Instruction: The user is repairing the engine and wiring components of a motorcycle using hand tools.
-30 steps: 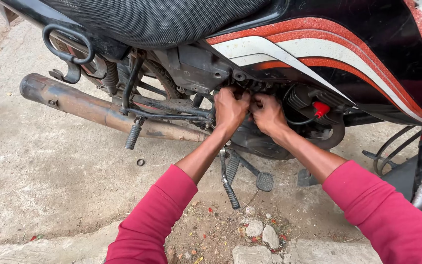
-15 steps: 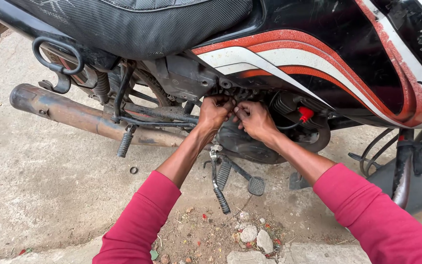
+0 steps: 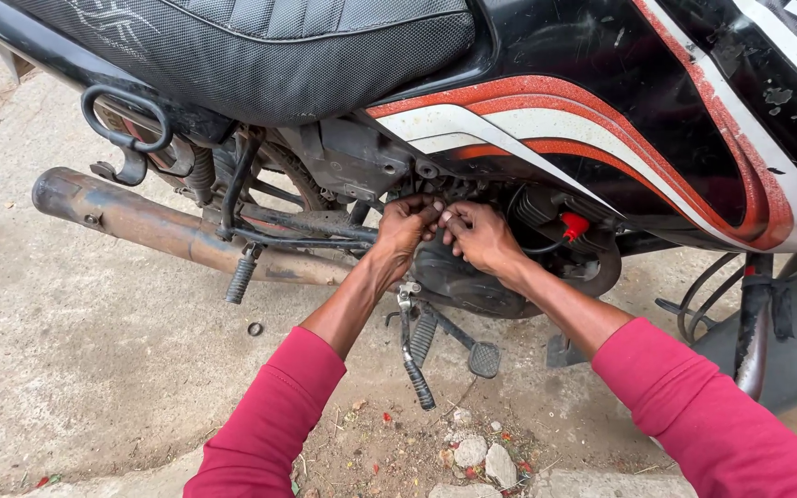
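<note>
We are pinching small part (image 3: 437,214) under side panel (image 3: 472,129), above engine case (image 3: 458,277), with both hands: left hand (image 3: 408,226) and right hand (image 3: 481,235) together, fingertips closed on it. Part itself hidden; we are judging it stiff, greasy metal, needing firm fingertip grip. Kick lever (image 3: 414,355) below.

Both hands (image 3: 445,231) now lower, nearer together.

Both hands, left hand (image 3: 405,228) and right hand (image 3: 478,236), press together at the motorcycle (image 3: 601,120) engine, above the kick lever (image 3: 414,355) and rusty exhaust pipe (image 3: 168,231).
</note>
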